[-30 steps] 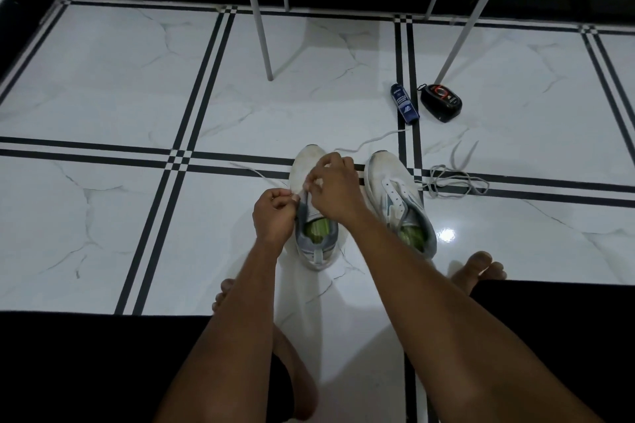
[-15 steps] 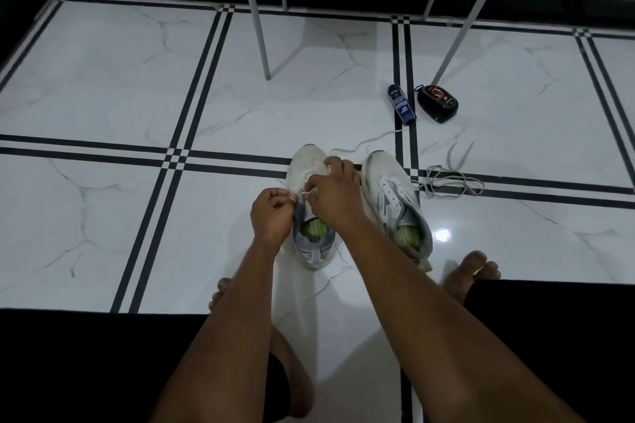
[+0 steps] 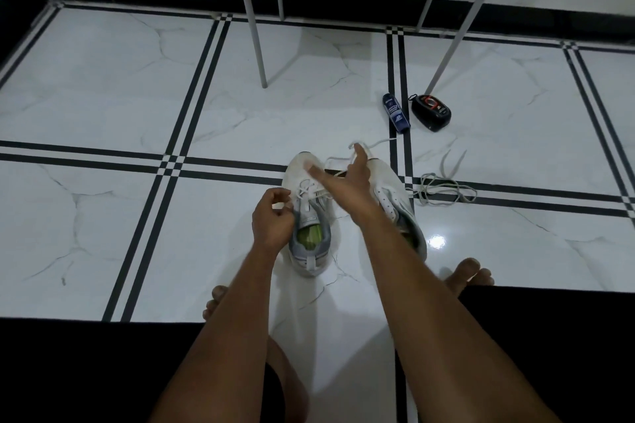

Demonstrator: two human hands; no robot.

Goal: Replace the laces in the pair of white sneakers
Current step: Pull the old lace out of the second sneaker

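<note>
Left hand (image 3: 273,221) pinching lace (image 3: 309,189) at sneaker (image 3: 307,216) eyelets to steady it — right hand (image 3: 347,178) spread, fingers straight, drawing lace forward, likely taking up slack.

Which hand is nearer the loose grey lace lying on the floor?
The right hand. It reaches out between the two sneakers, left of the grey lace. The left hand is farther away, at the left sneaker's outer side.

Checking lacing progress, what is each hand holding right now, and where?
Left hand pinches the white lace beside the left sneaker eyelets. Right hand is extended with straight fingers; whether it holds lace cannot be told.
</note>
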